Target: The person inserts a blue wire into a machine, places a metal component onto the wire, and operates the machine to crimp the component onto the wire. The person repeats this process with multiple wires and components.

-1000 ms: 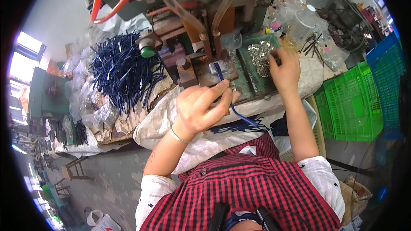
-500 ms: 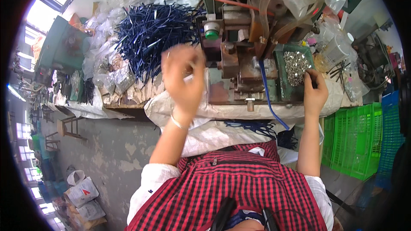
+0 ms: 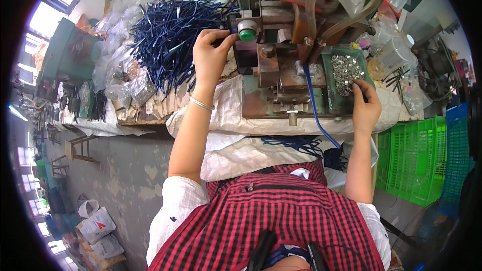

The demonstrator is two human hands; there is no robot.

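Observation:
My left hand (image 3: 211,57) is raised beside the green button (image 3: 246,35) on the machine (image 3: 281,70). Its thumb and forefinger come together just left of the button; anything between them is too small to make out. At the tray's right side, my right hand (image 3: 366,105) has its fingertips pinched against a heap of small shiny metal clips (image 3: 345,73). What it grips there is hidden. A blue strap (image 3: 312,101) hangs from the middle of the machine, beneath the brown guide parts, and runs down over the table edge. Neither hand touches it.
A large pile of dark blue straps (image 3: 170,35) lies left of the machine, beside clear plastic bags (image 3: 138,88). The green tray (image 3: 337,103) holds the clips. More straps (image 3: 296,145) lie below the table edge. A green crate (image 3: 414,160) stands at the right.
My left hand, blurred before, has moved up and slightly left to beside the green button. My right hand has shifted slightly left at the clips. The blue strap still hangs from the machine.

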